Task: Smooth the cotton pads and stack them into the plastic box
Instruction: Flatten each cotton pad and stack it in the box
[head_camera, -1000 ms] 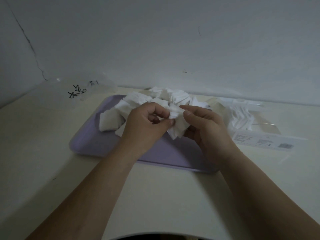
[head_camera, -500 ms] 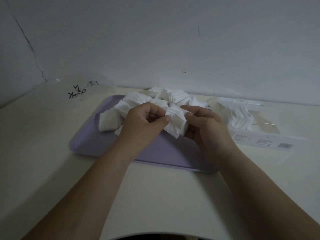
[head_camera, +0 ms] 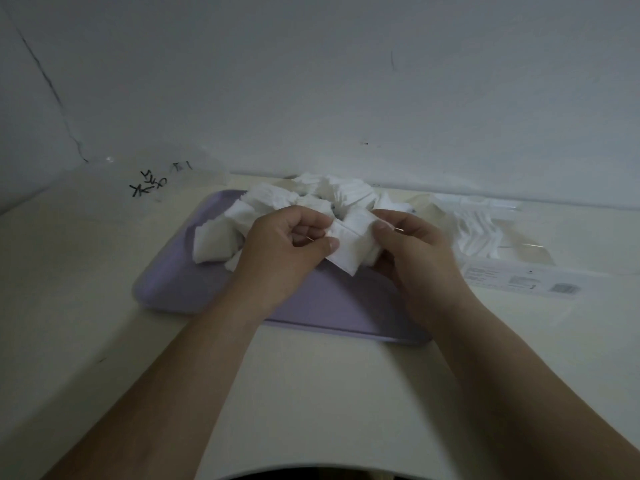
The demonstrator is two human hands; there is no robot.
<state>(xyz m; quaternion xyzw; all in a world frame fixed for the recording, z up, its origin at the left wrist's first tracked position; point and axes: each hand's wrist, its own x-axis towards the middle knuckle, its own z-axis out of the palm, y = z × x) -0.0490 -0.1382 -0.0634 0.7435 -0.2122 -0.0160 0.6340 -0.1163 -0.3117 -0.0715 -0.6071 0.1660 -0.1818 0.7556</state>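
A white cotton pad (head_camera: 351,244) is stretched between my two hands above the lilac tray (head_camera: 166,282). My left hand (head_camera: 284,251) pinches its left edge with thumb and fingers. My right hand (head_camera: 412,251) pinches its right edge. Behind them a heap of crumpled white cotton pads (head_camera: 311,202) lies on the tray's far half. A clear plastic box (head_camera: 495,233) with several white pads stacked in it stands to the right of the tray.
A clear plastic bag with black writing (head_camera: 149,185) lies at the far left by the wall. A printed label strip (head_camera: 519,278) lies in front of the box. The cream table (head_camera: 86,306) meets the wall just behind the tray.
The pad between my hands has been pulled wider and flatter. Both hands have moved slightly apart and stay above the tray.
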